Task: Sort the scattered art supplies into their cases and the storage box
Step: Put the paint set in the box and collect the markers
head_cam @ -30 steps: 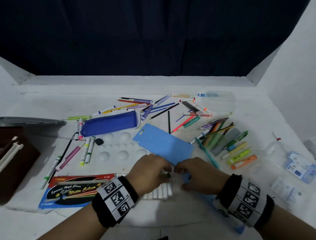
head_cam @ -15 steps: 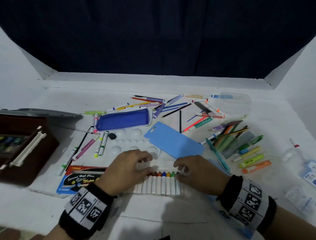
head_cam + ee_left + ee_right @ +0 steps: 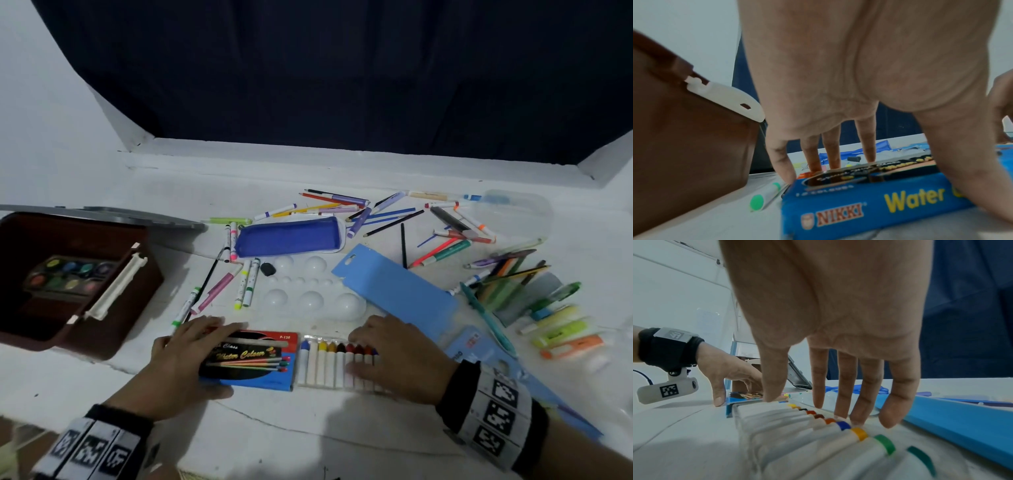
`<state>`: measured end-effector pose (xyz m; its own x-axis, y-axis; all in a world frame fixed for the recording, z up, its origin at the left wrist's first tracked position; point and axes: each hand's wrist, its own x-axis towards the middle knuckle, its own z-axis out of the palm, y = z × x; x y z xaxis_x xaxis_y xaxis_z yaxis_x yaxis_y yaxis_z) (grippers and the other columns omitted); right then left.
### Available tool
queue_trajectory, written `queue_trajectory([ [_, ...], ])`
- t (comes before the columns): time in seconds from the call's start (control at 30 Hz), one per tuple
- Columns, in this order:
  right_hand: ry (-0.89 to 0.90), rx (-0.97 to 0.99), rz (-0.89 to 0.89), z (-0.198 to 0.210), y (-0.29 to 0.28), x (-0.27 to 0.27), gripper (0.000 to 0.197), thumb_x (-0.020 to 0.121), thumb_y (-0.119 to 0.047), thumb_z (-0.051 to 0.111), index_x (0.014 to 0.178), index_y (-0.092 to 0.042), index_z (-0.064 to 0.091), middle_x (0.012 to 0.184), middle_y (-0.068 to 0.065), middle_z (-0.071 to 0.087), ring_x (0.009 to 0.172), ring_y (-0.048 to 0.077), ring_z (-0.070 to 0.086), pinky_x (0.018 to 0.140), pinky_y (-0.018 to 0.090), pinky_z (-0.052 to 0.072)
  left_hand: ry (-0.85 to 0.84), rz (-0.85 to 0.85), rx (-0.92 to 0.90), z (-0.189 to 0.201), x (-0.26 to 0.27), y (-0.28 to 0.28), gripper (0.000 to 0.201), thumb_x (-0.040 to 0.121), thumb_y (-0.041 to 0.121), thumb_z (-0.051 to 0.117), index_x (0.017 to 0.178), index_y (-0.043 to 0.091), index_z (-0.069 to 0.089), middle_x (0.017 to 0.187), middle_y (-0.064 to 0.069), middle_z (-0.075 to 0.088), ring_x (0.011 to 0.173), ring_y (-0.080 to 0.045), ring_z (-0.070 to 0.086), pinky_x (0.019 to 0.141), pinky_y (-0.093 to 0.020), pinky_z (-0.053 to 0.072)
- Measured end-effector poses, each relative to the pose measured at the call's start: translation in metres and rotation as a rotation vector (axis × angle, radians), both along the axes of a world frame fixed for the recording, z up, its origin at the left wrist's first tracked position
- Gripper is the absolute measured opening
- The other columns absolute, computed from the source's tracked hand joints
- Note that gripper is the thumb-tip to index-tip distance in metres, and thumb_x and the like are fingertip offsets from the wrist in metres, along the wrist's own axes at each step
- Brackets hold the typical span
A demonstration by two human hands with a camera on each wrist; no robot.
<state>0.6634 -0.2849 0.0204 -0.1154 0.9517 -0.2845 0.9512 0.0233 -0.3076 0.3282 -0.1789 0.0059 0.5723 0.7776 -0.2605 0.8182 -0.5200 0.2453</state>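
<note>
Near table (image 3: 308,428) edge, head view: left hand (image 3: 185,356) spread flat on water-colour carton (image 3: 253,363), right hand (image 3: 397,356) spread over pen tray (image 3: 325,366) just right of it; left wrist view: straight fingers (image 3: 831,151) rest on carton top; right wrist view: fingertips (image 3: 893,415) touch down beside the pen caps, tray probably light, flimsy, best gripped at both ends.

We record the water colour box (image 3: 253,359) as glossy printed card. At its three o'clock the marker tray (image 3: 318,338) is clear, shiny plastic. The storage box (image 3: 137,301), at nine o'clock on the table (image 3: 274,428), is smooth brown plastic with a white plastic latch (image 3: 116,291). The palette (image 3: 308,301) is glossy white plastic; the pencil case (image 3: 291,236), at its twelve o'clock, looks like blue cloth. Table surface: matt white, finely cracked.
</note>
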Motion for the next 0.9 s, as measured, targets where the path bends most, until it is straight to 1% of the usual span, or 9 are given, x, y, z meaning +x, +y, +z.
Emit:
queue_trajectory([
  [0.07,-0.015,-0.009,-0.005,-0.001,0.004,-0.007,0.054,0.087,-0.066,0.051,0.125,-0.029,0.055,0.117,-0.005,0.055,0.111,0.018,0.049,0.093,0.038,0.042,-0.015,-0.012,-0.028,-0.001,-0.006,0.006,0.092,0.065,0.059,0.077,0.129,0.079,0.014,0.152,0.021,0.025,0.143,-0.004,0.019,0.101,-0.034,0.022],
  [0.13,-0.028,-0.026,0.007,-0.002,0.008,-0.012,0.060,0.083,-0.070,0.053,0.128,-0.030,0.052,0.117,-0.005,0.053,0.110,0.017,0.049,0.093,0.039,0.043,-0.028,-0.030,-0.040,0.000,-0.010,0.012,0.090,0.060,0.069,0.069,0.127,0.082,0.012,0.149,0.022,0.030,0.141,-0.004,0.025,0.102,-0.037,0.026],
  [0.23,-0.040,-0.051,0.030,-0.005,0.010,-0.020,0.072,0.075,-0.075,0.058,0.132,-0.032,0.047,0.120,-0.007,0.047,0.111,0.017,0.046,0.092,0.039,0.041,-0.043,-0.047,-0.042,0.002,-0.012,0.017,0.087,0.056,0.076,0.061,0.133,0.073,0.022,0.144,0.025,0.035,0.136,-0.001,0.029,0.101,-0.038,0.030],
  [0.33,-0.048,-0.049,0.057,-0.009,0.011,-0.027,0.075,0.072,-0.070,0.066,0.133,-0.032,0.044,0.124,-0.010,0.045,0.113,0.015,0.043,0.091,0.037,0.039,-0.067,-0.072,-0.024,0.001,-0.011,0.017,0.094,0.060,0.069,0.070,0.144,0.058,0.028,0.143,0.025,0.036,0.137,-0.005,0.030,0.101,-0.040,0.037],
  [0.4,-0.033,-0.038,0.068,-0.011,0.011,-0.031,0.073,0.072,-0.068,0.067,0.132,-0.034,0.044,0.126,-0.014,0.045,0.114,0.012,0.041,0.089,0.034,0.036,-0.058,-0.090,-0.017,0.000,-0.009,0.016,0.097,0.064,0.063,0.075,0.147,0.054,0.027,0.145,0.025,0.033,0.138,-0.005,0.027,0.104,-0.040,0.038],
  [0.47,-0.009,-0.029,0.094,-0.013,0.012,-0.035,0.070,0.072,-0.066,0.068,0.131,-0.036,0.045,0.126,-0.017,0.045,0.114,0.009,0.040,0.090,0.033,0.036,-0.046,-0.119,-0.006,-0.001,-0.008,0.017,0.098,0.065,0.060,0.077,0.148,0.053,0.027,0.148,0.023,0.031,0.140,-0.005,0.025,0.106,-0.038,0.037],
  [0.57,-0.003,-0.025,0.111,-0.013,0.015,-0.040,0.069,0.071,-0.062,0.071,0.131,-0.036,0.048,0.127,-0.017,0.047,0.116,0.009,0.042,0.093,0.034,0.038,-0.028,-0.178,0.024,-0.004,-0.009,0.019,0.099,0.064,0.062,0.075,0.149,0.051,0.025,0.150,0.022,0.031,0.141,-0.005,0.025,0.107,-0.038,0.036],
  [0.73,0.019,-0.035,0.089,-0.008,0.016,-0.041,0.072,0.071,-0.060,0.074,0.134,-0.035,0.049,0.130,-0.017,0.047,0.118,0.008,0.043,0.098,0.034,0.038,-0.028,-0.205,0.025,-0.003,-0.015,0.022,0.096,0.064,0.055,0.080,0.146,0.050,0.031,0.148,0.024,0.035,0.139,-0.007,0.030,0.103,-0.037,0.037],
  [0.9,0.014,-0.020,0.038,-0.006,0.011,-0.044,0.067,0.067,-0.064,0.073,0.126,-0.037,0.055,0.121,-0.017,0.051,0.112,0.007,0.046,0.093,0.032,0.041,-0.027,-0.216,0.034,-0.007,-0.020,0.020,0.094,0.064,0.055,0.078,0.147,0.047,0.033,0.146,0.025,0.037,0.137,-0.008,0.032,0.100,-0.037,0.038],
])
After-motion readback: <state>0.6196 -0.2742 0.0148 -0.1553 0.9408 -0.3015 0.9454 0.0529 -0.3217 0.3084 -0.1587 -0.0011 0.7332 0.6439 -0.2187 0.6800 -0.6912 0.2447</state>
